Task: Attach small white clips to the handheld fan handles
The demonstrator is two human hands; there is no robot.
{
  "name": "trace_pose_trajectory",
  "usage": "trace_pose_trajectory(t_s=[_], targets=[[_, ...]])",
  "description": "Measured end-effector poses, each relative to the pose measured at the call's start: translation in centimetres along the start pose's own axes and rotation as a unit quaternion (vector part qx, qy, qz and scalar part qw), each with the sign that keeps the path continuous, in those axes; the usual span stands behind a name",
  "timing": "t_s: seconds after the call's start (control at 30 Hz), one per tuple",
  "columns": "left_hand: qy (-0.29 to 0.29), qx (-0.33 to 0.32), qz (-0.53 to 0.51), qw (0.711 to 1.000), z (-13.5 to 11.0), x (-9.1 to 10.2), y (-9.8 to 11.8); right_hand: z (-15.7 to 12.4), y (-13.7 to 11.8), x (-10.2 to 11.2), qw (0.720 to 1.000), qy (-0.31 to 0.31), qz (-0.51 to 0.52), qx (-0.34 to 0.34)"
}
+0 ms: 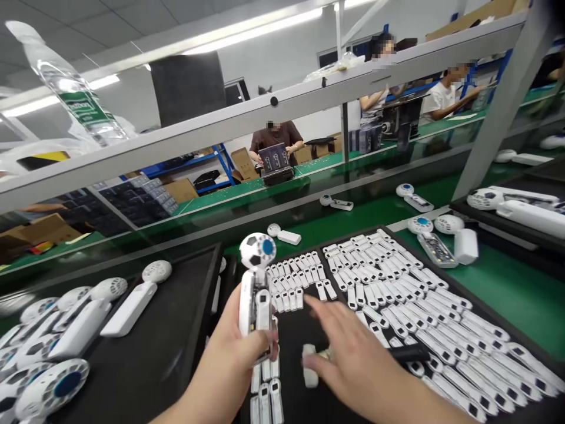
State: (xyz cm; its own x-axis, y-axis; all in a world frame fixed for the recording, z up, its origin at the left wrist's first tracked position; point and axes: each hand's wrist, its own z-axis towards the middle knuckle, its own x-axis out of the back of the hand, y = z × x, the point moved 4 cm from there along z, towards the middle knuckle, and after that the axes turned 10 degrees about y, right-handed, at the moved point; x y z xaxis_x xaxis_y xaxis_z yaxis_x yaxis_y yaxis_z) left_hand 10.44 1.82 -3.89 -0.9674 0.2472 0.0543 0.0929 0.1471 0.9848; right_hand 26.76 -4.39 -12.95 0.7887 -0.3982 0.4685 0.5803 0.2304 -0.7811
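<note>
My left hand [229,359] grips a white handheld fan [255,282] upright, its round football-patterned head with a blue centre at the top and its open handle facing me. My right hand [353,353] hovers with fingers spread over a black tray [304,394] of several small white plastic parts [397,277] laid in rows. Under its thumb lies one small white piece [309,368]; I cannot tell if the hand touches it. A black pen-like tool [408,353] lies on the parts just right of that hand.
Left, a black tray [154,353] holds several finished white fans [53,330]. More fans and handles lie on the green conveyor [507,288] ahead and right. A metal shelf rail [265,112] crosses overhead with a water bottle [70,88]. Other people work at far benches.
</note>
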Motion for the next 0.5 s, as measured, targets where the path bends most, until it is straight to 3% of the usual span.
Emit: trace_pose_trajectory(t_s=[0.1, 0.17, 0.23, 0.3, 0.37, 0.5], targets=[[-0.003, 0.017, -0.081, 0.997, 0.4, 1.2, 0.2, -3.2, 5.8, -0.5, 0.964, -0.058, -0.248, 0.083], [0.000, 0.004, -0.105, 0.994, 0.4, 1.9, 0.4, -4.3, 8.4, -0.9, 0.936, -0.077, -0.316, 0.133], [-0.004, -0.004, -0.114, 0.994, 0.4, 2.2, 0.5, -4.5, 9.0, -0.7, 0.921, -0.080, -0.336, 0.183], [-0.006, -0.005, -0.113, 0.994, 0.3, 2.1, 0.7, -3.8, 7.9, 0.2, 0.920, -0.058, -0.318, 0.220], [-0.003, -0.006, -0.111, 0.994, 0.2, 1.8, 1.0, -2.8, 5.7, 2.1, 0.938, -0.003, -0.260, 0.228], [-0.002, -0.014, -0.123, 0.992, -0.2, 1.1, 1.7, -1.5, 0.7, 4.8, 0.978, 0.129, -0.087, 0.142]])
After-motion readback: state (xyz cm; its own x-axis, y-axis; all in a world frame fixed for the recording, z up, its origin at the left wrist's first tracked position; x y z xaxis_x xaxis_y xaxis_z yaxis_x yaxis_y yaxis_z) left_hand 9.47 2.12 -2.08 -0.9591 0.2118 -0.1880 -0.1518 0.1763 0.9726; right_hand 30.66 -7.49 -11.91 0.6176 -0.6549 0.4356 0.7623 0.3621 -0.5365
